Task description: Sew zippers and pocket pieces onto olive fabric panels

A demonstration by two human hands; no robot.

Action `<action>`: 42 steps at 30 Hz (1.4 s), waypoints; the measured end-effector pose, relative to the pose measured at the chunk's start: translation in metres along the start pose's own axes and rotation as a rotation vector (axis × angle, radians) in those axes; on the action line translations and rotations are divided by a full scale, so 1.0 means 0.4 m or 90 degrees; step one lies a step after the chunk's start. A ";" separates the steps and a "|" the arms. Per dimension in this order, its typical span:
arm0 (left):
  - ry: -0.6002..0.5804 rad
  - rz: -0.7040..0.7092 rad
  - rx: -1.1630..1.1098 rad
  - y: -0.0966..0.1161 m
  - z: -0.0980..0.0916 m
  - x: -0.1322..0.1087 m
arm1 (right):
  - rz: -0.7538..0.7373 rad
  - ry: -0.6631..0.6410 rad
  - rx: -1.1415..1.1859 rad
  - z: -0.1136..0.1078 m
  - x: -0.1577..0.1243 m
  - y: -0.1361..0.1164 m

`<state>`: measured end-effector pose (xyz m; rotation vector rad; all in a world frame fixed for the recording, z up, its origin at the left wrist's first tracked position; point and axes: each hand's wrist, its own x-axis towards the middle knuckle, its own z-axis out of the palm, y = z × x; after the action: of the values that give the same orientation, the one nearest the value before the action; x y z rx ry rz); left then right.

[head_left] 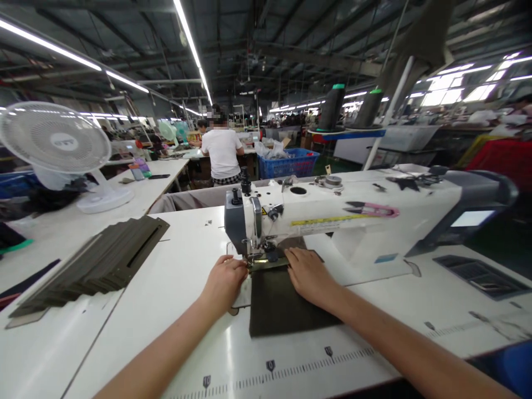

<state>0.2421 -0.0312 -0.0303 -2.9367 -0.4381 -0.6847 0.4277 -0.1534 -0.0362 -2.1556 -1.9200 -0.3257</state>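
A dark olive fabric piece point(278, 305) lies flat on the white table under the presser foot of a white sewing machine point(332, 213). My left hand point(226, 277) rests at the fabric's left edge beside the needle, fingers curled against the cloth. My right hand point(305, 271) lies flat on the fabric just right of the needle, fingers stretched forward and pressing it down.
A fanned stack of olive fabric pieces point(100, 260) lies at the left. Pink thread snips point(374, 209) sit on the machine's arm. A white desk fan point(62, 149) stands far left. A person in a white shirt point(223, 152) works ahead near a blue basket point(288, 163).
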 end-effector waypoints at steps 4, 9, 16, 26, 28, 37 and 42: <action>-0.033 -0.010 -0.125 0.036 -0.054 -0.048 | -0.039 -0.028 0.034 -0.039 -0.094 -0.051; -0.053 -0.049 -0.191 0.091 -0.078 -0.078 | -0.003 -0.058 0.155 -0.073 -0.150 -0.125; 0.004 -0.088 -0.247 0.094 -0.055 -0.090 | -0.131 0.094 0.089 -0.022 -0.232 -0.153; 0.038 -0.046 -0.337 0.092 -0.064 -0.059 | -0.008 0.051 0.422 -0.118 -0.162 -0.112; 0.046 -0.030 -0.333 0.090 -0.068 -0.039 | 0.022 -0.011 0.452 -0.153 -0.137 -0.101; 0.007 -0.163 -0.358 0.063 -0.062 0.008 | -0.097 -0.084 0.388 -0.186 -0.103 -0.082; 0.054 -0.180 -0.304 0.076 -0.059 -0.024 | -0.113 -0.035 0.431 -0.174 -0.121 -0.094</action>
<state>0.2329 -0.0664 -0.0142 -3.2975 -0.7909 -1.0786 0.3844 -0.2173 0.0152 -1.5671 -1.8865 0.3218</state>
